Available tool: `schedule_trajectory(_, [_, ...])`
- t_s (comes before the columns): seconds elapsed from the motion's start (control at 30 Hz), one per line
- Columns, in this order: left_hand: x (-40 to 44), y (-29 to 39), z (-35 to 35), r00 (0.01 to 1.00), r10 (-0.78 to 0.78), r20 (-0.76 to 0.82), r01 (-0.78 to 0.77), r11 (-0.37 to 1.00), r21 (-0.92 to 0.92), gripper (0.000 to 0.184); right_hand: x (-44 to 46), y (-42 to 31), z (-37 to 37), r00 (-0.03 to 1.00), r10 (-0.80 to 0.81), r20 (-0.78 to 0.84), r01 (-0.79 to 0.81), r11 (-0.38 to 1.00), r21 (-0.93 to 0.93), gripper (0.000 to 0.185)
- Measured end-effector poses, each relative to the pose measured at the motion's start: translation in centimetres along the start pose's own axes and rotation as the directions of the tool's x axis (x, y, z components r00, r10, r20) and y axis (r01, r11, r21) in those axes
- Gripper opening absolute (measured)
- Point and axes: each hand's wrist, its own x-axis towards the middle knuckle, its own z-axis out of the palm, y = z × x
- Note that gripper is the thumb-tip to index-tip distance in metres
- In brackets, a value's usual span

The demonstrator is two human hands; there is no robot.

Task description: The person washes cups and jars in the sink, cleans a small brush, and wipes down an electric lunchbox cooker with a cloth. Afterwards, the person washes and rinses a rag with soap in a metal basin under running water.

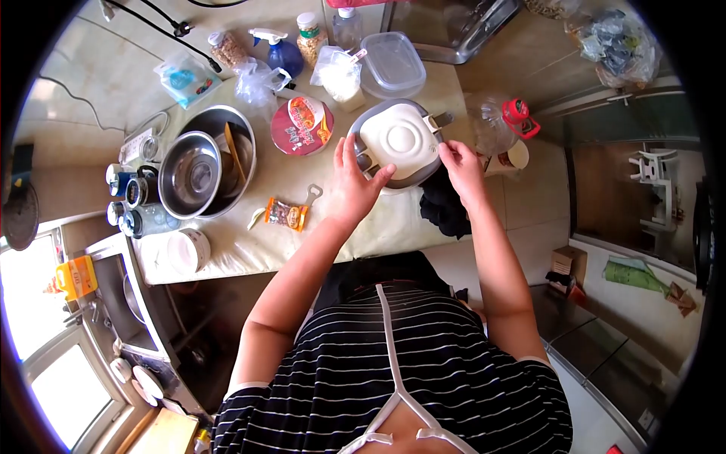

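Note:
A grey food container with a white lid [399, 136] is between my two hands, over the table. Its lid has a raised round middle and side clips; the right clip [440, 121] stands out past the rim. My left hand [358, 180] holds the lower left edge, thumb on top, fingers along the side. At the right edge, my right hand [463, 172] pinches the rim between thumb and fingers. Black cloth [445, 204] lies just below it. Left of the container rests a red round instant noodle lid [302, 125].
Nested metal bowls [191, 174] with a wooden utensil stand on the left, near several jars [141, 189]. A snack packet [286, 215], bottle opener [314, 194] and white tub [189, 250] lie nearer me. Behind are a spray bottle [283, 54] and clear plastic box [393, 64]; a red-capped jug [517, 119] is right.

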Motion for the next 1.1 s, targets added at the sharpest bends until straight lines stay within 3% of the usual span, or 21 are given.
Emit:
schedule_trajectory(0.07, [0.5,0.1,0.6,0.998,-0.06,0.015,0.06,0.998,-0.011,0.092,0.4,-0.5,0.4,0.998,0.04,0.047,-0.043,0.995,0.086,0.035])
schedule_trajectory(0.13, [0.6,-0.5,1.2,0.999,-0.03,-0.015,0.031,0.998,0.05,0.092,0.4,-1.4,0.8,0.987,0.092,0.135,-0.134,0.927,0.351,0.036])
schedule_trajectory(0.17, [0.5,-0.4,1.3,0.999,-0.029,-0.024,0.03,0.999,0.045,0.091,0.6,-1.3,0.8,0.982,0.113,0.152,-0.161,0.918,0.361,0.037])
schedule_trajectory(0.47, [1.0,-0.2,-0.4,0.996,-0.079,0.042,0.08,0.996,-0.03,0.087,-1.4,-0.3,0.9,0.995,0.067,0.072,-0.086,0.951,0.298,0.034])
schedule_trajectory(0.57, [1.6,-1.3,-1.3,0.987,0.059,0.147,-0.051,0.997,-0.059,0.087,-3.7,0.9,0.9,0.998,0.062,0.032,-0.068,0.971,0.228,0.035])
schedule_trajectory(0.67, [1.7,-1.4,-1.7,0.984,0.041,0.171,-0.02,0.992,-0.122,0.086,-4.8,1.6,0.7,0.998,0.066,0.016,-0.068,0.973,0.22,0.033])
schedule_trajectory(0.7, [1.4,-0.4,-1.9,0.991,-0.02,0.135,0.035,0.993,-0.115,0.083,-4.5,2.0,0.4,0.996,0.084,-0.01,-0.082,0.986,0.143,0.032])
schedule_trajectory(0.73, [0.8,-0.9,-1.4,0.999,0.026,0.031,-0.025,0.999,-0.026,0.077,-4.1,2.6,-0.1,0.994,0.098,-0.041,-0.096,0.993,0.067,0.031])
schedule_trajectory(0.8, [-0.2,-0.8,-1.3,0.999,-0.03,-0.021,0.031,0.999,0.04,0.07,-3.7,1.5,-0.6,0.979,-0.134,-0.156,0.109,0.981,-0.157,0.026])
schedule_trajectory(0.83, [-0.7,-1.2,-1.1,0.998,0.013,-0.066,-0.009,0.998,0.054,0.057,-3.6,1.0,-0.9,0.955,-0.248,-0.162,0.206,0.95,-0.236,0.026])
schedule_trajectory(0.9, [-0.9,-1.8,-0.9,0.997,-0.038,-0.071,0.04,0.999,0.029,0.051,-3.2,-1.0,-1.5,0.855,-0.514,-0.061,0.443,0.788,-0.428,0.028])
schedule_trajectory(0.97, [-1.0,-1.8,-1.2,0.991,-0.126,-0.04,0.125,0.992,-0.028,0.041,-2.7,-1.6,-1.2,0.838,-0.544,0.032,0.494,0.733,-0.467,0.033])
schedule_trajectory(1.1, [-0.6,-2.8,-1.5,0.994,-0.107,0.011,0.107,0.994,-0.03,0.043,-1.8,-1.4,-0.4,0.805,-0.582,0.113,0.561,0.687,-0.463,0.038])
